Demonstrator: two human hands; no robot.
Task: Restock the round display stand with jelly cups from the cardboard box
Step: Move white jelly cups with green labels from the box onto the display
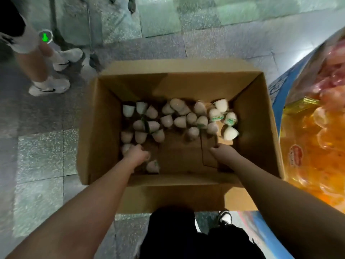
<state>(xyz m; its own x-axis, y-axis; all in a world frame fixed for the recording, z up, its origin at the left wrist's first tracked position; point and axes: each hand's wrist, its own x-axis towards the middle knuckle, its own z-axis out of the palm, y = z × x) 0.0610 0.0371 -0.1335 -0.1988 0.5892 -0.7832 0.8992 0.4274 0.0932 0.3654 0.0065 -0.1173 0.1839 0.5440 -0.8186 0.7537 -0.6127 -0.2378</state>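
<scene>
Reaching into the cardboard box (97, 131) with both arms, I record the following. My left hand (137, 155) sits at the near-left floor of the box, fingers curled under among the jelly cups (179, 121); it appears to be closing on one or more, though whether a cup is actually held cannot be told from above. My right hand (223, 152) is near the right wall, knuckles up, fingers folded out of sight; their state cannot be told, and no cup shows beneath them.

Location of stock: the cups lie loose on the box bottom, tumbled on their sides, mostly along the far half. The round display stand (276, 86) stands just beside the box on my right, already heaped with orange and pink goods (315, 118).

Recommended practice for this step: gather several cups per hand, scooping from below so that none slips, and take the scattered near ones first, including the single cup (153, 166) beside my left wrist. The right hand should advance to the whiter cluster (222, 116) ahead of it.

Count: one box; one stand; two hands; roughly thirty cups, exact number uncertain owing to overlap. A bystander's legs (43, 58) stand on the floor at far left.
</scene>
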